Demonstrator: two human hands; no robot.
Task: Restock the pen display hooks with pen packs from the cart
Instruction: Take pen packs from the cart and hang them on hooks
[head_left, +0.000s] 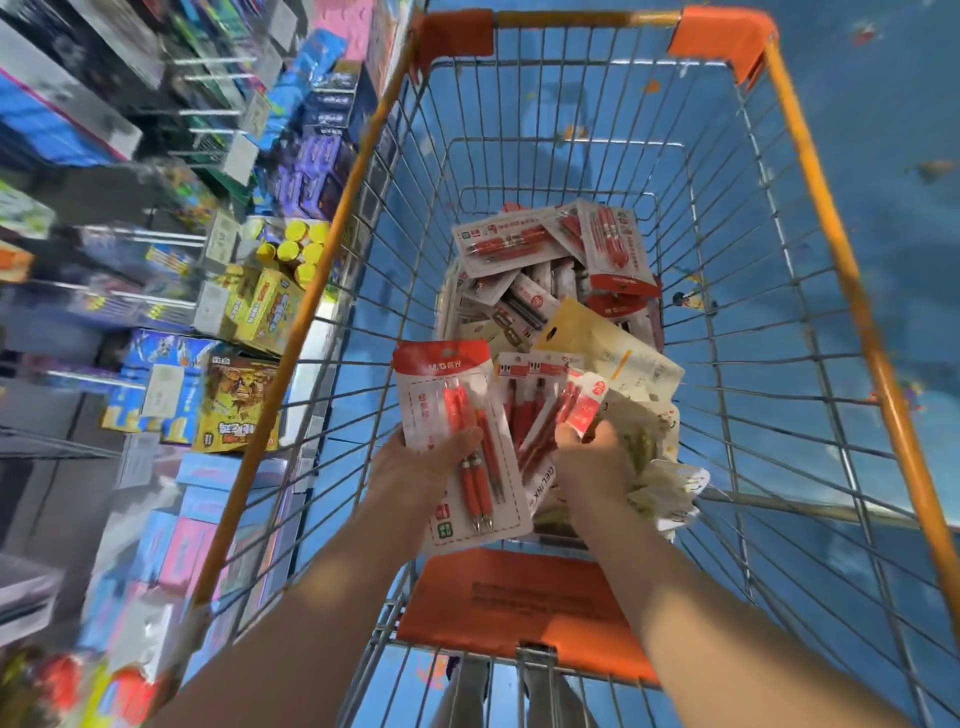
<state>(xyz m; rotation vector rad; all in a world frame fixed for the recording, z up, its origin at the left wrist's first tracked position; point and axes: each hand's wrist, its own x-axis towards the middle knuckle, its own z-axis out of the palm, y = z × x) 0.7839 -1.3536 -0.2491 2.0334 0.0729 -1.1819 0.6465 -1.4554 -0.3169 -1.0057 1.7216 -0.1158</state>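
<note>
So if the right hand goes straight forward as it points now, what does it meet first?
Most likely the fanned red pen packs that the right hand already grips, then the yellowish pack beyond; depth is unclear.

Pen packs (550, 270) are heaped in the cart (852, 291) at 12 o'clock; shelves (156, 260) are set at 9 o'clock, beside the cart.
</note>
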